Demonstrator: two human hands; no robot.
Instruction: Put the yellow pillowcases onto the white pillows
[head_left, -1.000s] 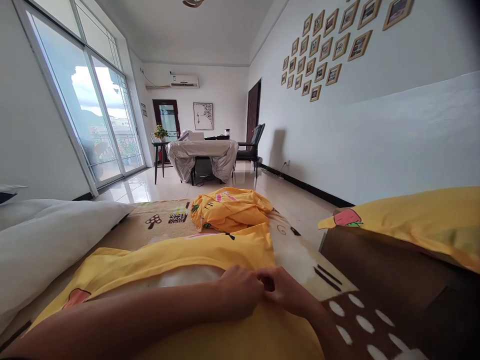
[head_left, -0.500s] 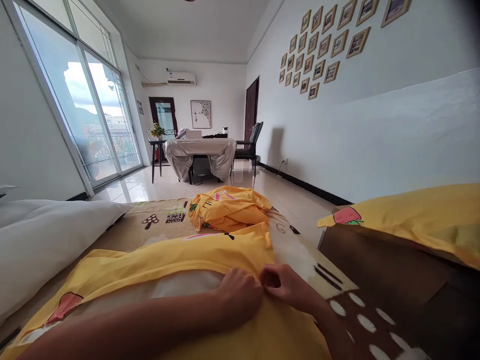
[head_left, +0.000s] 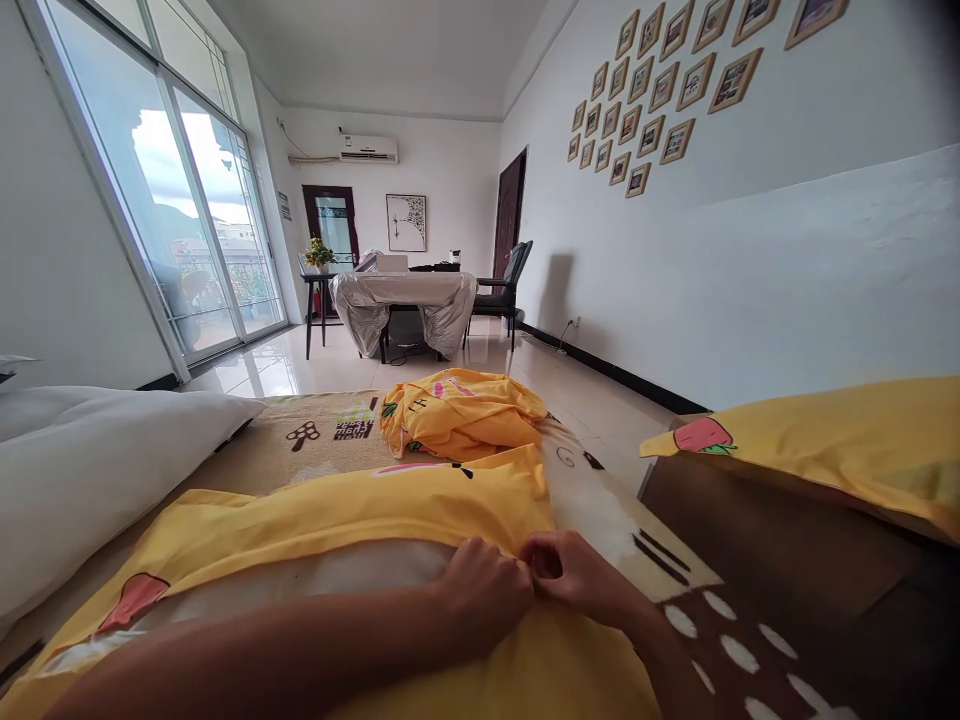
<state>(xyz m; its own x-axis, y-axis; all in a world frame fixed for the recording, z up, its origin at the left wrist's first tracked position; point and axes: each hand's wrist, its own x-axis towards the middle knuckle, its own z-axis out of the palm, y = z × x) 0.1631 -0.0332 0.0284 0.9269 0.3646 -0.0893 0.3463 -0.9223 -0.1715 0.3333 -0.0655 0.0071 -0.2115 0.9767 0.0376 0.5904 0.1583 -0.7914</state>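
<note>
A yellow pillowcase (head_left: pixel 315 520) lies in front of me around a white pillow (head_left: pixel 330 572), which shows through the long opening. At the right end of that opening, my left hand (head_left: pixel 487 590) is closed on the pillowcase's edge. Right beside it, my right hand (head_left: pixel 574 575) pinches the same edge, thumb and forefinger curled into a ring. The two hands touch or nearly touch; whatever small part sits between the fingertips is hidden. My left forearm crosses over the opening and covers part of it.
A crumpled yellow cloth (head_left: pixel 461 412) lies beyond the pillowcase on the patterned blanket (head_left: pixel 300 470). To the left rests a bare white pillow (head_left: pixel 97 470). At the right, another yellow-covered pillow (head_left: pixel 840 430) lies on a brown surface (head_left: pixel 780 530). Farther off stand a covered table (head_left: pixel 405 290) and a chair (head_left: pixel 506 285).
The view has shifted slightly. Both hands keep their closed grip at the same end of the pillowcase opening, with hardly any visible movement.
</note>
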